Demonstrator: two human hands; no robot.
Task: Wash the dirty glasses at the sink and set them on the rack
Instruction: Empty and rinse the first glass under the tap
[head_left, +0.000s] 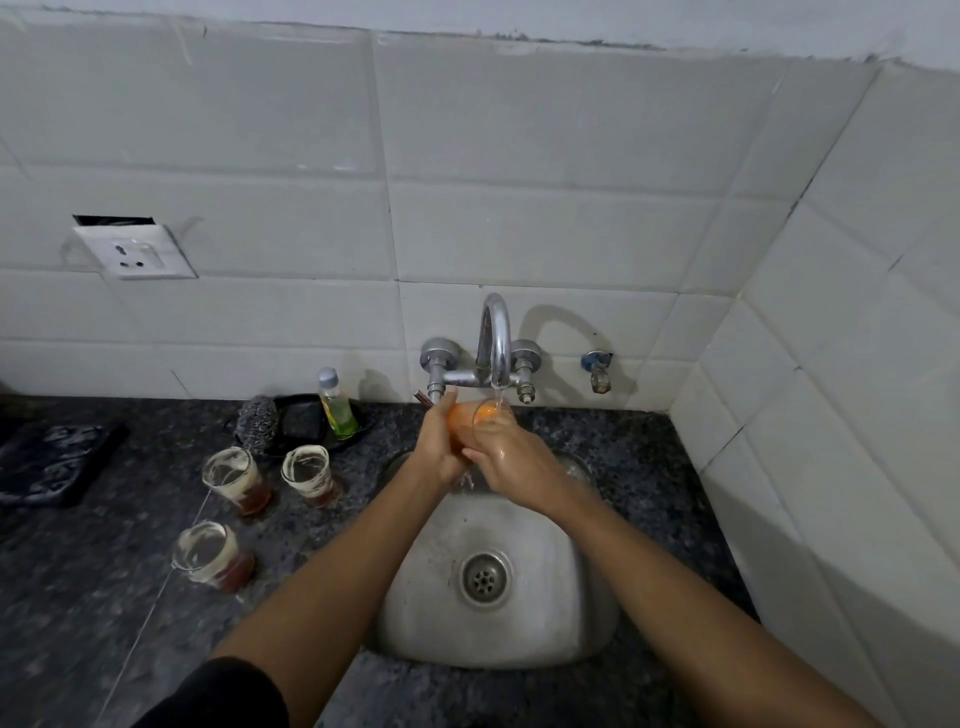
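Two hands rinse a clear drinking glass under a running chrome tap, centre frame.
The left hand and right hand both clamp it above the steel sink; three dirty foam-ringed glasses stand on the dark speckled surface, lower left.

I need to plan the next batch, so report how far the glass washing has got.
Done: no clean glass shows, and no rack is in view. In hand: the left hand and right hand hold one glass under the running tap over the sink. Left: three dirty glasses on the counter.
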